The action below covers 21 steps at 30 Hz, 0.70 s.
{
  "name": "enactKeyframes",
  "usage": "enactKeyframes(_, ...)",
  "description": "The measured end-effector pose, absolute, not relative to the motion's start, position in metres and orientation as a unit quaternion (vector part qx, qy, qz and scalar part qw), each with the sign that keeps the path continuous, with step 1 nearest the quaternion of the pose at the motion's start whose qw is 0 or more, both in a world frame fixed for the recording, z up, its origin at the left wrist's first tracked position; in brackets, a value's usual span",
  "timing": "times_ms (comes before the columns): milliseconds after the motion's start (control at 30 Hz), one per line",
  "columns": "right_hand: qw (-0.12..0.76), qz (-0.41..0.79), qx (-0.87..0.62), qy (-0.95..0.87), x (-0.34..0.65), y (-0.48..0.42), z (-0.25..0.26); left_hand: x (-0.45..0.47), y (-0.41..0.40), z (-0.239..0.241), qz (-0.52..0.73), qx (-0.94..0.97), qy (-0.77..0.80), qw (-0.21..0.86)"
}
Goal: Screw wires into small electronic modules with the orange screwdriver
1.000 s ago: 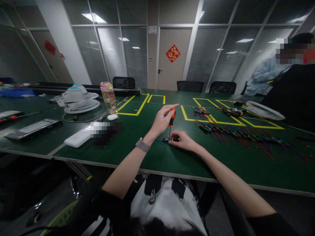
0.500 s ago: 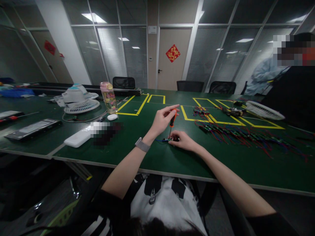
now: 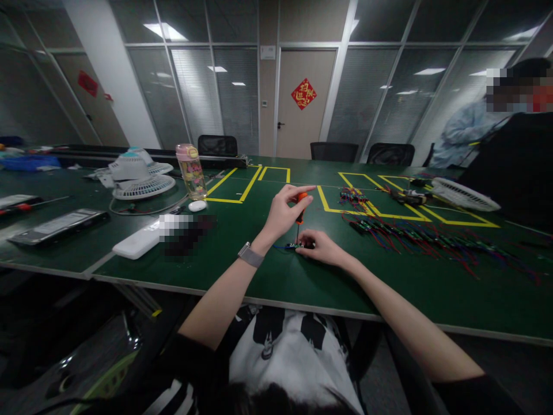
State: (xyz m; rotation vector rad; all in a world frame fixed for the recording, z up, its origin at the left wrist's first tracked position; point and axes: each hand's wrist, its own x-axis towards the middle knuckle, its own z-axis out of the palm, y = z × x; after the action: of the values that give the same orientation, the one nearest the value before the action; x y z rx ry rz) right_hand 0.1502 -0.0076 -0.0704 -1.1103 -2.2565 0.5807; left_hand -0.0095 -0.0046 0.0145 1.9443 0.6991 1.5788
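My left hand (image 3: 283,212), with a watch on its wrist, is closed round the orange and black handle of a screwdriver (image 3: 300,219). The forefinger points out to the right above the handle. The screwdriver stands nearly upright, its thin shaft running down to a small circuit board (image 3: 292,246) on the green table. Whether the tip sits in a screw is too small to tell. My right hand (image 3: 323,248) rests on the table and pinches the board's right side between thumb and fingers, hiding part of it. A blue wire leaves the board to the left.
Several wired circuit boards (image 3: 415,239) lie in a row at the right, near yellow tape outlines. Leftward are a white power-bank-like block (image 3: 140,239), a bottle (image 3: 190,173), a fan part (image 3: 142,178) and a flat grey device (image 3: 60,225). A person (image 3: 466,129) is at the far right.
The fingers of my left hand have shifted on the handle, with the thumb now further out. The screwdriver leans slightly less to the right. My right hand and the board stay put.
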Motion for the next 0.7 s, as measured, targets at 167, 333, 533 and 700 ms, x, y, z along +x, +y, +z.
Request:
enactKeyframes(167, 0.276, 0.218, -0.414, -0.839, 0.1497, -0.0079, -0.0696, -0.0099, -0.0039, 0.0151, 0.571, 0.72, 0.244, 0.309)
enactKeyframes(333, 0.277, 0.219, -0.414, -0.839, 0.1488, -0.0099, -0.0673, -0.0098, -0.0036, 0.013, 0.585, 0.73, 0.259, 0.241)
enactKeyframes(533, 0.275, 0.219, -0.413, -0.84, 0.1478, -0.0128, -0.0645, -0.0099, -0.0069, 0.0151, 0.567, 0.747, 0.239, 0.251)
enactKeyframes(700, 0.275, 0.22, -0.413, -0.84, 0.1479, -0.0126, -0.0647, -0.0096, -0.0065, 0.0127, 0.584, 0.744, 0.26, 0.195)
